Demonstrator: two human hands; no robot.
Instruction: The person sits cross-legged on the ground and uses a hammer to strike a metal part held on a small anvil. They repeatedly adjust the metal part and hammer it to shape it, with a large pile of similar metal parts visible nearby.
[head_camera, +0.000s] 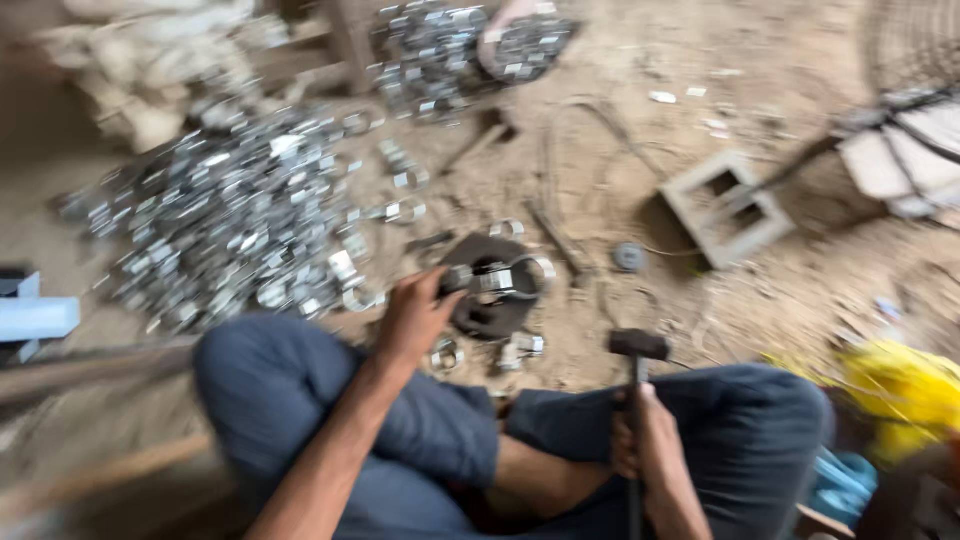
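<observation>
Metal clamp ring (505, 277) sits on the dark iron block (490, 300), at twelve o'clock from the crossed knees. Left hand (415, 315) pinches its nine-o'clock end, fingers closed on it. Right hand (645, 440) is wrapped tight around the hammer (638, 345), held upright. A good strike probably needs the ring flat and fingertips well off the block.

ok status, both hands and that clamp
Left hand holds metal ring clamp on dark anvil block. Right hand grips hammer, raised. Loose clamps beside block.
</observation>
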